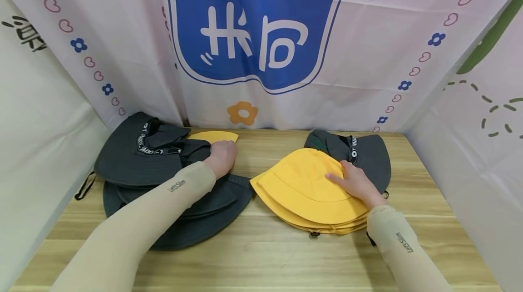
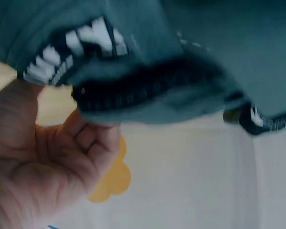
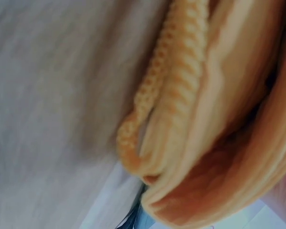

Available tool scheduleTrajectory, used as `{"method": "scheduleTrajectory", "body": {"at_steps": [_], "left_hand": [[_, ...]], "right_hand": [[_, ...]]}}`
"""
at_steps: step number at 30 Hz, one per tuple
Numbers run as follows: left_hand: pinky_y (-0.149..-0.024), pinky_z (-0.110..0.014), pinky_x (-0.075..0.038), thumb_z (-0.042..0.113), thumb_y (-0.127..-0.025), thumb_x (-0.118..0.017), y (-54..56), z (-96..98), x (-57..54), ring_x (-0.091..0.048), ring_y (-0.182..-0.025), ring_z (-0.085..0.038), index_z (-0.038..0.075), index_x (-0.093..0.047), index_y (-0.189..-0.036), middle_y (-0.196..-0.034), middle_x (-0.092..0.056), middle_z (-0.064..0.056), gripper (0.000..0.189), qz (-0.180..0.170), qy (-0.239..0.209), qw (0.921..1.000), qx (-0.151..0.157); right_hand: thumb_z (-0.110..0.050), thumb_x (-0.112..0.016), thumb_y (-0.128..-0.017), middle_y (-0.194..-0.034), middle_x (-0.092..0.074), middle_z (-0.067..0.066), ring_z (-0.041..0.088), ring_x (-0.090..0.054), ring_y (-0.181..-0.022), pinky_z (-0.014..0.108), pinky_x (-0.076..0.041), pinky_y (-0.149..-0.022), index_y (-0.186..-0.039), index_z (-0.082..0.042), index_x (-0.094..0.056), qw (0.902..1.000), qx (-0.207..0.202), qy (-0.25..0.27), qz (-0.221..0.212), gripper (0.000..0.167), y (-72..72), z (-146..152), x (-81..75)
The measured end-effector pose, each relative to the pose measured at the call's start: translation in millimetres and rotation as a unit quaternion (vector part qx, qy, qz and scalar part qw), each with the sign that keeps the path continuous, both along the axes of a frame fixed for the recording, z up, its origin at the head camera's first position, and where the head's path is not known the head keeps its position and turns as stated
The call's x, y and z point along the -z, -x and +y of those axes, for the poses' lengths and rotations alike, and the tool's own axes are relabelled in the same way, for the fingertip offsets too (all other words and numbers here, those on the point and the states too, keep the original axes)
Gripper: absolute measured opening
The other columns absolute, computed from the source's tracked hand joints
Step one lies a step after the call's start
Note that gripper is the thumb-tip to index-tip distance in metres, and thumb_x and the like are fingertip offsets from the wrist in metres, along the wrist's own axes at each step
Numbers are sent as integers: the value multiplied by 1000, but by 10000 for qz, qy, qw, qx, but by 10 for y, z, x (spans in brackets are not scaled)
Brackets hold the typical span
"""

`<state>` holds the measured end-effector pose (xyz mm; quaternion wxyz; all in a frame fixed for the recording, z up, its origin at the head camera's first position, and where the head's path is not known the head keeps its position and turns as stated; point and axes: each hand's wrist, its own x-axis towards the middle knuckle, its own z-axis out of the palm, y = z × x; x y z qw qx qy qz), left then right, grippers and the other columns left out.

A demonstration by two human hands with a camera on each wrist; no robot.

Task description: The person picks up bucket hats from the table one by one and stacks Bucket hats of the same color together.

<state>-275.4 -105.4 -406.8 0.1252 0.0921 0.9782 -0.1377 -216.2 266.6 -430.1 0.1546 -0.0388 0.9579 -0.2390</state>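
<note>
My left hand (image 1: 222, 158) grips the edge of a dark grey brimmed hat (image 1: 130, 160) on top of the left pile. In the left wrist view, the curled fingers (image 2: 97, 148) meet the hat's underside, beside its white-lettered band (image 2: 76, 43). My right hand (image 1: 357, 183) rests on a stack of yellow bucket hats (image 1: 302, 180), thumb stretched across the top hat. The right wrist view shows yellow brims (image 3: 219, 191) close up, and the fingers are hidden there.
Below the gripped hat lie more dark hats (image 1: 204, 224). A yellow brim (image 1: 214, 136) shows behind that pile. Another dark hat (image 1: 372, 155) lies behind the yellow stack. A printed cloth (image 1: 351, 106) closes the back of the wooden table (image 1: 261, 264), with white side walls.
</note>
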Motion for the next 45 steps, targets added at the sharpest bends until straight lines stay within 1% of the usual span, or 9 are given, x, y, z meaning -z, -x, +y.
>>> {"method": "scheduleTrajectory", "body": {"at_steps": [5, 8, 12, 20, 24, 30, 35, 38, 45], "left_hand": [[-76, -40, -60, 2, -99, -56, 34, -113, -54, -70, -92, -28, 5, -72, -106, -105, -72, -13, 18, 107, -222, 9991, 345], [-79, -44, -60, 1, -97, -57, 59, -247, -140, -69, -93, -32, 0, -71, -106, -105, -71, -19, 16, 366, -814, 9957, 247], [-81, -47, -57, 2, -93, -61, 63, -408, -297, -69, -91, -34, -6, -68, -107, -102, -71, -23, 17, 795, -1782, 9807, 73], [-77, -43, -61, 8, -94, -62, 11, -569, -593, -71, -94, -31, 2, -59, -136, -120, -69, -21, 43, 1240, -3577, 9241, -531], [-77, -43, -61, 8, -93, -61, -35, -634, -679, -73, -96, -32, 1, -55, -140, -118, -71, -22, 48, 1534, -3963, 9035, -563], [-77, -45, -61, 7, -94, -59, -141, -699, -884, -73, -98, -34, -1, -57, -137, -114, -72, -22, 44, 2153, -4661, 8570, -445], [-82, -48, -60, 10, -93, -55, -249, -745, -1072, -72, -95, -34, 4, -61, -132, -110, -73, -20, 40, 2544, -4897, 8334, -305], [-85, -48, -57, 12, -94, -54, -311, -768, -1173, -69, -96, -33, 7, -62, -131, -112, -71, -18, 38, 2631, -4897, 8310, -219], [-80, -42, -44, 15, -101, -49, -410, -753, -1332, -57, -92, -28, 18, -63, -131, -122, -69, -11, 34, 2625, -4654, 8453, -24]], "right_hand": [[-58, -52, -98, -152, -34, 37, 52, -39, -138, 62, -36, -113, -151, 13, -23, 10000, -21, 4, 57, 93, 10, -4, 8], [-59, -51, -98, -154, -31, 37, 52, -36, -140, 62, -34, -114, -152, 13, -22, 10000, -1, 6, 21, 94, 11, -12, 17], [-60, -51, -98, -154, -30, 37, 52, -34, -141, 62, -33, -115, -152, 13, -21, 10000, 8, -1, 3, 96, 7, -14, 27], [-60, -51, -98, -153, -31, 37, 52, -36, -140, 62, -34, -114, -152, 13, -22, 10000, 11, -5, 19, 95, -3, -7, 27], [-61, -50, -98, -154, -32, 37, 52, -36, -140, 62, -34, -114, -152, 13, -22, 10000, 0, -11, 11, 95, -1, -10, 31], [-59, -52, -98, -147, -42, 37, 50, -48, -131, 59, -43, -106, -148, 11, -29, 9999, -57, -5, 149, 89, -2, -7, 39], [-62, -49, -98, -152, -34, 37, 52, -40, -138, 61, -37, -112, -151, 12, -23, 10000, -73, 11, 59, 95, 12, 0, 51], [-61, -48, -99, -150, -38, 37, 51, -44, -135, 60, -39, -110, -150, 12, -26, 9999, -93, 39, 76, 92, 14, -1, 48], [-41, -47, -103, -138, -52, 33, 43, -56, -120, 57, -46, -102, -145, 8, -36, 9995, 12, 231, 228, 65, -21, -16, -15]]}}
